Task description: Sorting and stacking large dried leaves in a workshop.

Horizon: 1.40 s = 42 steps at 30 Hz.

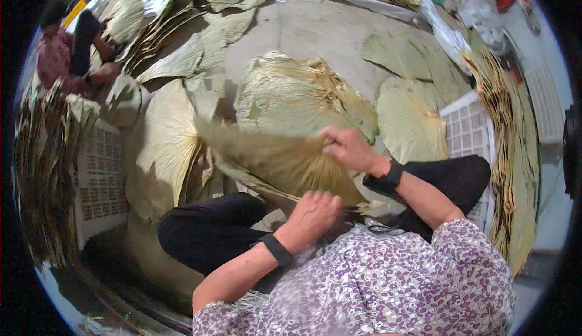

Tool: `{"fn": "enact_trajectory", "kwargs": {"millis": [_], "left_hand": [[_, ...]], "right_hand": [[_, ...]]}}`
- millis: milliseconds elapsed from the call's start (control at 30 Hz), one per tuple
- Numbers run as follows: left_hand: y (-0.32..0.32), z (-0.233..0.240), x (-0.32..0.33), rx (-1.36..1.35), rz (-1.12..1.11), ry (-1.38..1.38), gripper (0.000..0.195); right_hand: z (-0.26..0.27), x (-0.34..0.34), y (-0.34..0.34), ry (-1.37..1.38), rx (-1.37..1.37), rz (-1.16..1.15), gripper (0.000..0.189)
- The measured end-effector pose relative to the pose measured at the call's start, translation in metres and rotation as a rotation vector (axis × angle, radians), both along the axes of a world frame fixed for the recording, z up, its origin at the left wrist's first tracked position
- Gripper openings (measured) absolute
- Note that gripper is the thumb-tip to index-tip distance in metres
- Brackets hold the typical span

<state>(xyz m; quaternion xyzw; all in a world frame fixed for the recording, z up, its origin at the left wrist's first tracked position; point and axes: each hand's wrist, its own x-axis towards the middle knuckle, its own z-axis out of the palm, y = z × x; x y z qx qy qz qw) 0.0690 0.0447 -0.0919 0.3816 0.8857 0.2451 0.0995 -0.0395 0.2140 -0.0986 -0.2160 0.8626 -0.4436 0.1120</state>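
Observation:
A dried lotus leaf point(277, 158), brownish green and blurred along its left part, is spread above my lap. My right hand point(348, 149) pinches its upper right edge between thumb and fingers. Lower down, my left hand point(317, 213) has its fingers curled over the leaf's near edge; the fingertips are hidden. Just beyond lies a pile of pale, wrinkled lotus leaves point(286, 95) on the floor. A folded, fan-shaped leaf point(166, 131) rests to the left, and another flat leaf point(407, 117) is to the right.
White plastic crates stand at left point(101, 172) and right point(468, 124). Tall leaf stacks rise beside them, at left point(45, 172) and right point(504, 154). Another person point(54, 58) sits at the far left among leaves. White plastic sheeting point(354, 6) borders the concrete floor point(313, 26).

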Motion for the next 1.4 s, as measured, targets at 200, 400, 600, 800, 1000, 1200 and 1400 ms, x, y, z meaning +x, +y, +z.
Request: {"fn": "enact_trajectory", "kwargs": {"millis": [200, 400, 600, 800, 1000, 1200, 1400], "left_hand": [[0.007, -0.017, -0.005, -0.055, -0.067, 0.034, 0.015], [0.008, -0.033, 0.005, 0.020, -0.011, 0.150, 0.018], [0.025, -0.053, 0.007, 0.024, 0.008, 0.120, 0.025], [0.010, -0.020, -0.006, -0.125, -0.185, 0.127, 0.017], [0.015, -0.048, 0.003, 0.120, 0.077, 0.108, 0.009], [-0.003, -0.012, -0.004, 0.106, 0.047, 0.039, 0.011], [0.004, 0.004, -0.017, 0.083, -0.010, -0.013, 0.009]], "right_hand": [[0.017, -0.096, -0.061, -0.404, -0.783, -0.326, 0.023], [-0.049, -0.136, -0.169, -0.601, -0.939, -0.367, 0.021], [-0.101, -0.126, -0.251, -0.642, -0.925, -0.493, 0.020], [-0.135, -0.130, -0.243, -0.534, -0.269, -0.173, 0.058], [-0.130, -0.112, -0.104, -0.683, -0.130, -0.126, 0.055], [-0.202, -0.044, 0.094, -0.583, 0.106, -0.479, 0.044], [-0.195, -0.009, 0.114, -0.298, 0.453, -0.332, 0.042]]}}
